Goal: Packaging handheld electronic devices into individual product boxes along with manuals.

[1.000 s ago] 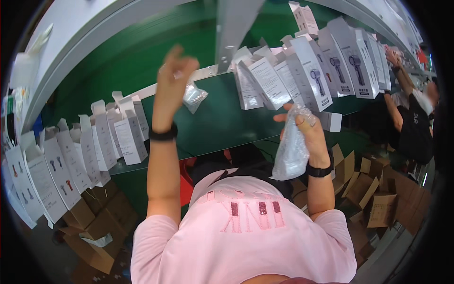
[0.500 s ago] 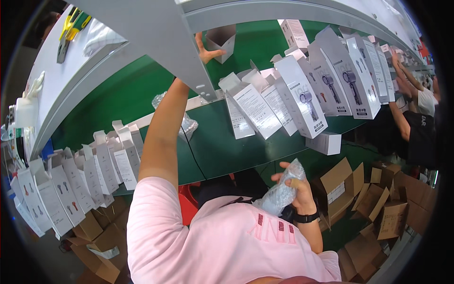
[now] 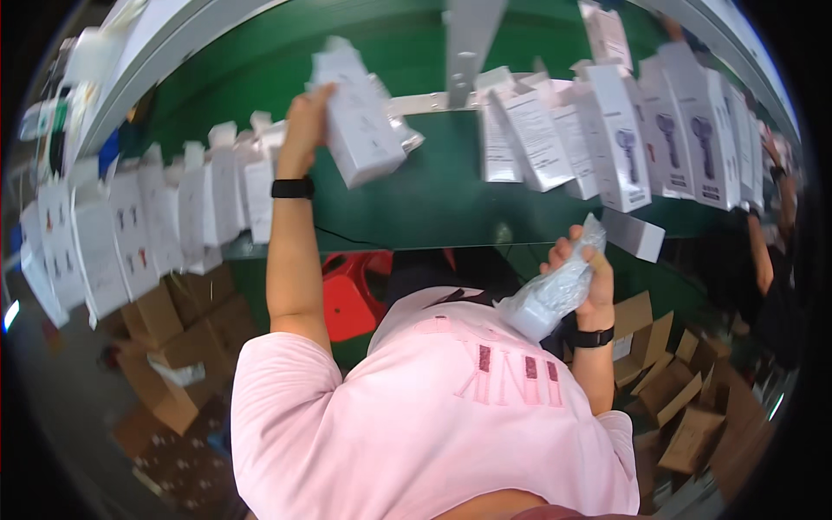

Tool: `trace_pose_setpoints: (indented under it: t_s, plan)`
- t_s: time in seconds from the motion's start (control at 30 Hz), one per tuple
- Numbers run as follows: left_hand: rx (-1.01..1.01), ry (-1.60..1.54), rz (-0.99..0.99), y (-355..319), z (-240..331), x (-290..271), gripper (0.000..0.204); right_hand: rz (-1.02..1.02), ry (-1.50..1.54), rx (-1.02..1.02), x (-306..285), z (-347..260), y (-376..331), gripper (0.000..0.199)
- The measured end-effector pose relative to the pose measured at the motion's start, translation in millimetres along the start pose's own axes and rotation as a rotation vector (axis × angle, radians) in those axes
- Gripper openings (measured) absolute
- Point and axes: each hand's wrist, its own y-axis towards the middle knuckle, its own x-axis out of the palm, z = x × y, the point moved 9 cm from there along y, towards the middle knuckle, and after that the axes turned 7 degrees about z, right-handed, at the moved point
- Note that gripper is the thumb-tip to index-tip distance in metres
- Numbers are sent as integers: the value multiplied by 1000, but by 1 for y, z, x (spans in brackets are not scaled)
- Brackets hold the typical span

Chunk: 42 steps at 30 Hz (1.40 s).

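Observation:
My left hand (image 3: 305,130) is closed round the left side of a tall white carton (image 3: 362,130), held tilted over the green table (image 3: 416,204). The carton's upper end is blurred by motion. A clear bubble-wrap packet (image 3: 402,128) lies partly hidden behind it. Close to my body, my right hand (image 3: 596,276) grips a bubble-wrapped item (image 3: 548,302), pale at its lower end. The wrapping hides what kind of thing is inside. Just beyond that hand a small white box (image 3: 633,235) sits at the table's near edge.
White cartons stand in a row on the left (image 3: 121,230) and another on the right (image 3: 620,139), many with raised flaps. A metal post (image 3: 469,52) rises at the far side. Brown cardboard boxes (image 3: 685,390) and a red stool (image 3: 348,299) are below. Another person's arm shows far right.
My left hand, earlier open beside a carton at the back, has come nearer and leftward, now gripping a carton. My right hand still holds the wrapped item. The view has shifted.

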Motion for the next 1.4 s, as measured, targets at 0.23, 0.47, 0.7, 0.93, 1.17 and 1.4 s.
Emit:
trace_pose_setpoints:
  t_s: [0.23,0.47,0.7,0.93,1.17,1.4]
  plan:
    - [-448,-310,-574,-73,-81,110,55,-75,-110,154,41,26,28,28]
    - [-414,108,-729,-131,-78,71,64,32,-163,74,57,-1,46,25]
    - [-525,-138,-734,-186,-112,79,60,-81,-180,-104,116,-49,65,21]
    - [-168,-527,-758,-208,-56,83,60,-168,-65,-259,151,-53,92,19]
    - [135,-539,-560,-226,18,67,60,-658,-184,-451,256,-33,58,24]
    - [84,-569,-398,-210,-4,60,62,-835,-445,-345,281,-4,24,29]
